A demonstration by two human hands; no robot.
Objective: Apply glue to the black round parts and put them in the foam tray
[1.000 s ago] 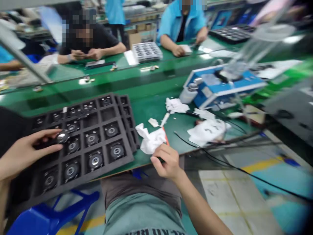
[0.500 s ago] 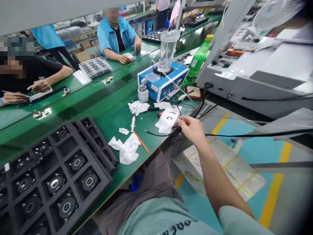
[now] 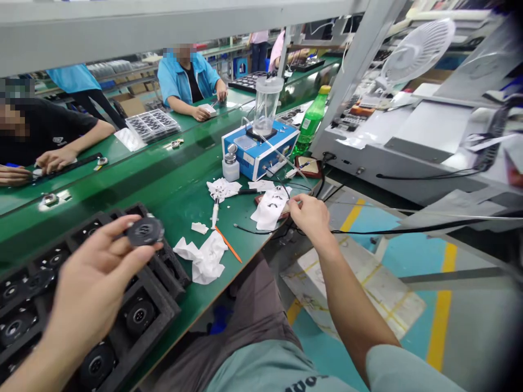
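My left hand (image 3: 100, 272) grips a round black watch case (image 3: 144, 231) by its rim, between thumb and fingers, above a black foam tray (image 3: 163, 318). Similar watch cases (image 3: 139, 316) lie in the tray's compartments. At the table's edge, my right hand (image 3: 308, 215) is closed in a pinch beside a white tissue (image 3: 267, 212) with small black pieces on it. What those fingertips hold is hidden. An orange stick (image 3: 227, 245), a crumpled tissue (image 3: 208, 258) and a white syringe-like tube (image 3: 214, 212) lie between my hands.
Behind the tissue stands a blue box-shaped device (image 3: 261, 155) with a clear cup (image 3: 267, 106) on top. A small pump bottle (image 3: 231, 166) and a green drink bottle (image 3: 310, 122) flank it. Black cables (image 3: 368, 231) cross on the right. Co-workers (image 3: 188, 81) sit across the table.
My left hand has come into view with a watch case held over the tray. My right hand stays pinched beside the tissue. The view has shifted slightly.
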